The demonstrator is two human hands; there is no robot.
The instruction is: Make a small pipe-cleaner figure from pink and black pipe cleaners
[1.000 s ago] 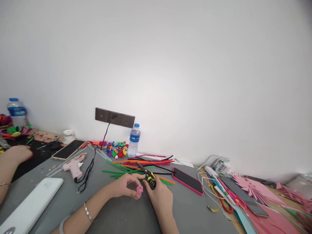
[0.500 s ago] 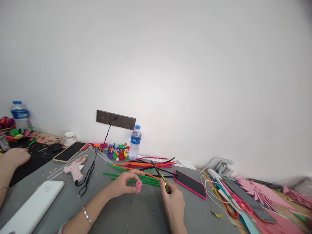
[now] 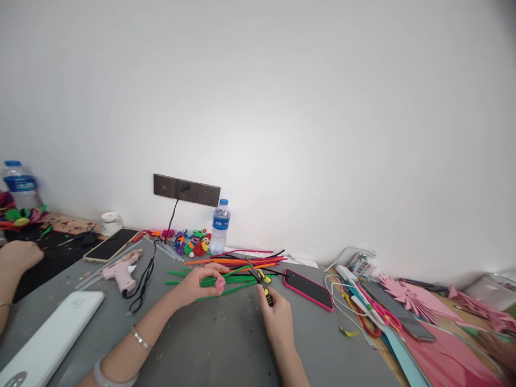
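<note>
My left hand (image 3: 201,284) pinches a small pink rosette (image 3: 220,285), which looks like a rolled-up bit of fuzzy craft stem. In my right hand (image 3: 278,321) is a pair of scissors (image 3: 265,287) with yellow-and-black handles, the blades pointing away from me and spread apart. Green pipe cleaners (image 3: 237,290) lie behind and beneath the two hands, and one of them runs between the left fingers and the blades; I cannot tell whether it is held. Orange and red pipe cleaners (image 3: 258,262) lie farther back.
A pink-cased phone (image 3: 308,290) lies right of the scissors. Left are a pink glue gun (image 3: 121,273), a white slab-shaped device (image 3: 54,338) and another person's hand (image 3: 20,255). A water bottle (image 3: 220,227) stands by the wall. Pink papers (image 3: 451,349) and another hand (image 3: 497,346) are right.
The scissors' blades have spread apart. The view has shifted slightly, and another person's hand has come into sight at the right edge. My left hand still holds the pink rosette.
</note>
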